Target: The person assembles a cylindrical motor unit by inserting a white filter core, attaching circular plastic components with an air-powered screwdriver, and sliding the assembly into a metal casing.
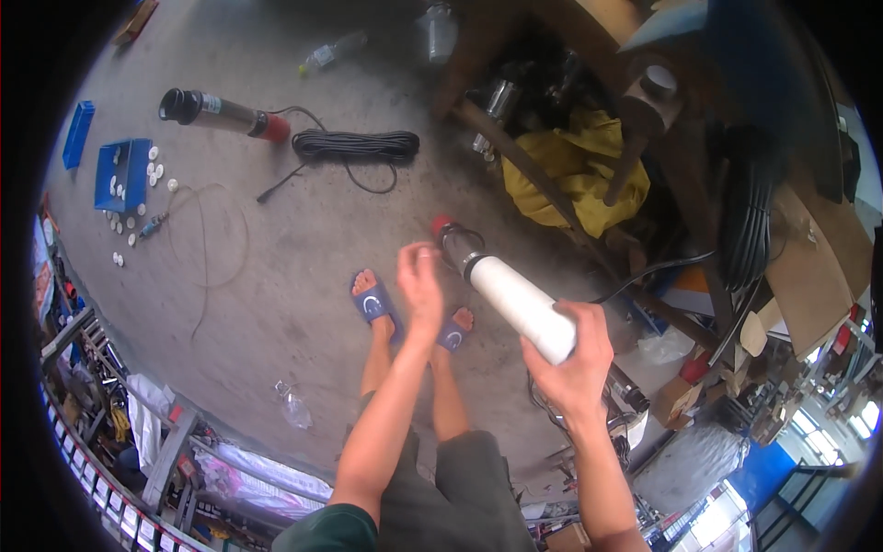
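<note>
A long white cylinder with a dark section and a red tip, which looks like a submersible pump (524,308), is tilted in front of me. My right hand (575,354) wraps round its white near end. My left hand (420,285) is just left of the red tip, fingers loosely bent and slightly blurred, with no hold on the pump visible. A black loop shows beside the dark section. On the floor at the far left lies a similar dark pump (225,117) with a red end, its black cable coil (357,145) bundled beside it.
At the left are a blue bin (134,175), scattered white round pieces (154,171) and a thin hose (246,241). A yellow bag (589,170) sits under a rusty frame at the right, near another hanging black cable coil (747,225). Plastic bottles (322,57) lie at the back.
</note>
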Available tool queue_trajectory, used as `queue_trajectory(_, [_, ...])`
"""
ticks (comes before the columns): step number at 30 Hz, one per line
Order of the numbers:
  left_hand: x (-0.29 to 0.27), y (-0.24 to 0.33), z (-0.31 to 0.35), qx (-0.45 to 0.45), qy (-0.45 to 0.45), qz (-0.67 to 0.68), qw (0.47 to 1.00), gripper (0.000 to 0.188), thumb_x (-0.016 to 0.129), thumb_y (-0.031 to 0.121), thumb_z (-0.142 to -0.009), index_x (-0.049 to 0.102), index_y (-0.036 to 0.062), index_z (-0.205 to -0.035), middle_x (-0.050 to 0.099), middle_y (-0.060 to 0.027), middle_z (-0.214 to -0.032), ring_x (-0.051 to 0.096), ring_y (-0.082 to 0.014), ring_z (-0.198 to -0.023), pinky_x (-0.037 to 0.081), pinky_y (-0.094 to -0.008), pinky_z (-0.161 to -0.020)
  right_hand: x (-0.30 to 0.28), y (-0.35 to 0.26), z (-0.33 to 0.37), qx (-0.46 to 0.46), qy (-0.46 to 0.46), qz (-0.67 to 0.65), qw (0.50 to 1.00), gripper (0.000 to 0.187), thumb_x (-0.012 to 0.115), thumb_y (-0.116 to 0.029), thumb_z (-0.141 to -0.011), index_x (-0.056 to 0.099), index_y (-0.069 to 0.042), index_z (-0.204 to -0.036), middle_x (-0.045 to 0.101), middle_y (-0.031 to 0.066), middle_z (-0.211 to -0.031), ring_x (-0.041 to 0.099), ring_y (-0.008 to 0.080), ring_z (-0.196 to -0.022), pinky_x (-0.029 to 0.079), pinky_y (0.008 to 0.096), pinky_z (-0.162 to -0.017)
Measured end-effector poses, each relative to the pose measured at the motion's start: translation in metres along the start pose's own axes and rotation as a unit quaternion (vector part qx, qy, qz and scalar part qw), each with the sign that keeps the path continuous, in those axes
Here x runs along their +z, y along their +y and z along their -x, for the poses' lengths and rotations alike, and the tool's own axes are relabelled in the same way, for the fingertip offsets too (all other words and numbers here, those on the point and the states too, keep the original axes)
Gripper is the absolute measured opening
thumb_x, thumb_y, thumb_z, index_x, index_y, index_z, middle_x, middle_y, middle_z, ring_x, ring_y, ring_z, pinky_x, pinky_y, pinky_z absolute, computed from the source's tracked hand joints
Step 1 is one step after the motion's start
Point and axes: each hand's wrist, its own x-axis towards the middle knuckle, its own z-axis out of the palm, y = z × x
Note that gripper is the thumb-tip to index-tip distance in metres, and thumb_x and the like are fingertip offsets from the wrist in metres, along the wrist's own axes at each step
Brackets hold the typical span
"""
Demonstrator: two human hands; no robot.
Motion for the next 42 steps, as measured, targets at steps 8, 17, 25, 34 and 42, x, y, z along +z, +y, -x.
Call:
queue_trajectory(8, [-0.030,-0.083,-0.044,-0.417,-0.031,0.058,0.906,0.037,0.069,0.042,-0.102,0.066,0.0073,-0.117,0.069,-0.0057,-0.096,0.066,-0.0165,-0.081,0.055,-0.0359,-0.064,-0.011,-0.033,0.002,0.021,-0.015,0.010,1.000,0.056,0.089,-0.011,-0.067,0.063,-0.003,-0.116,0.066,0.0172,-0.113,0.069,0.0361,-0.097,0.057,0.0436,-0.084])
queue_trajectory(17, [0.006,0.033,0.020,-0.182,-0.042,-0.018,0.982,0.019,0.066,0.017,-0.101,0.063,0.0035,-0.088,0.059,0.0012,-0.071,0.061,-0.0067,-0.065,0.045,-0.0294,-0.054,-0.107,-0.052,0.054,0.166,0.028,-0.026,0.985,0.061,0.091,-0.012,-0.064,0.061,-0.001,-0.115,0.065,0.0178,-0.115,0.065,0.0284,-0.108,0.051,0.0408,-0.096])
queue_trajectory(25, [0.046,0.015,0.115,0.115,-0.287,-0.439,0.844,0.027,0.065,0.031,-0.100,0.067,0.0046,-0.100,0.075,-0.0210,-0.093,0.074,-0.0423,-0.090,0.059,-0.0543,-0.075,-0.155,-0.070,0.057,0.142,0.066,-0.050,0.986,0.060,0.091,-0.015,-0.063,0.062,0.000,-0.114,0.063,0.0157,-0.112,0.063,0.0257,-0.104,0.050,0.0392,-0.093])
queue_trajectory(34, [-0.082,-0.112,0.064,-0.082,-0.099,-0.503,0.855,0.034,0.066,0.030,-0.096,0.070,0.0026,-0.116,0.077,-0.0238,-0.099,0.076,-0.0420,-0.095,0.059,-0.0530,-0.085,-0.014,-0.027,-0.001,0.056,0.013,-0.033,0.998,0.053,0.089,-0.013,-0.069,0.065,-0.001,-0.115,0.065,0.0164,-0.106,0.069,0.0335,-0.092,0.056,0.0403,-0.082])
queue_trajectory(42, [-0.051,-0.079,-0.002,-0.065,-0.121,-0.364,0.921,0.038,0.070,0.022,-0.093,0.066,0.0038,-0.125,0.076,-0.0207,-0.101,0.072,-0.0422,-0.103,0.055,-0.0509,-0.092,0.012,-0.031,-0.011,-0.051,-0.039,0.058,0.996,0.055,0.087,-0.011,-0.068,0.063,-0.007,-0.118,0.062,0.0137,-0.113,0.064,0.0366,-0.102,0.057,0.0445,-0.082])
